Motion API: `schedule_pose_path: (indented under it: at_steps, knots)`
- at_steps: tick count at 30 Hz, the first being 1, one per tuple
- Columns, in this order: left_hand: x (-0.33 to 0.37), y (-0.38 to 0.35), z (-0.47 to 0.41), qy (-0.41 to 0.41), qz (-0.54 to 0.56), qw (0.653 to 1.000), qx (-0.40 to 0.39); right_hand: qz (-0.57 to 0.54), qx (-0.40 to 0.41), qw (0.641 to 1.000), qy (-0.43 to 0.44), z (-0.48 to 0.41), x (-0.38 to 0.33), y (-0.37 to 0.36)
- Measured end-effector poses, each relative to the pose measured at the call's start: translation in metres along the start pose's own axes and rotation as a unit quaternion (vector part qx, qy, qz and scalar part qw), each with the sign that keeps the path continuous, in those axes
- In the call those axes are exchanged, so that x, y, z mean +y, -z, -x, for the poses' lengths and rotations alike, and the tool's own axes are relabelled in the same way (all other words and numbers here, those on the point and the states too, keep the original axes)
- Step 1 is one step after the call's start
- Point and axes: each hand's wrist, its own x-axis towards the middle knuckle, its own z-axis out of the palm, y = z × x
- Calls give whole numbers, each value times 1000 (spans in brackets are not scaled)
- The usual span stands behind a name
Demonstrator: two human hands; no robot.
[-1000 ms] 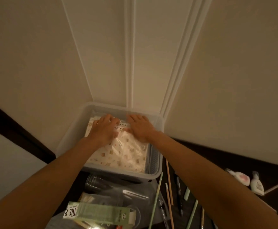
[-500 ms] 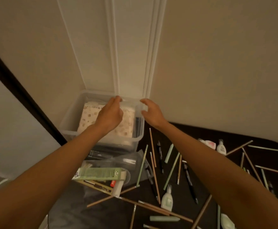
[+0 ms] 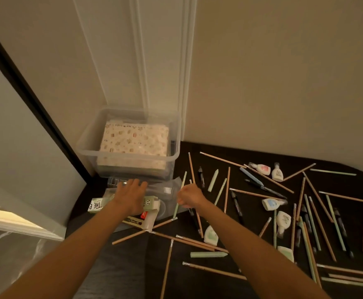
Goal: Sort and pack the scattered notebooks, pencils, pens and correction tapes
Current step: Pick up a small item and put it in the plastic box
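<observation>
Dark tabletop (image 3: 197,285): left fingers (image 3: 137,183) spread, half-hiding green box (image 3: 152,200); right fingers (image 3: 181,196) blurred, grip unclear.

Both bare forearms reach forward from the lower edge of the view, converging slightly. Left hand (image 3: 131,196): palm down, fingers straight and a little spread, pointing away from the body. Right hand (image 3: 190,197): level with the left and near it, wrist turned inward, fingers curled toward the left; blur hides whether they pinch anything.
</observation>
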Motion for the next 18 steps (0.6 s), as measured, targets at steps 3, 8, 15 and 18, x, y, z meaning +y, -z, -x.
schedule_pose_path:
  at_steps: [3, 8, 15, 18]
  knots:
    - [-4, -17, -8, 3, -12, 1000, 22, -16, -32, 999, -2, -6, 1, -24]
    - [-8, -26, -21, -10, 24, 995, 93, -116, -61, 991, -4, -15, -6, -41]
    - [17, -14, -12, -54, 109, 969, 216, -234, -47, 967, 86, -9, 4, -18]
    - [44, -5, -9, -83, 123, 951, 273, -257, -54, 949, 173, 0, 22, 0]
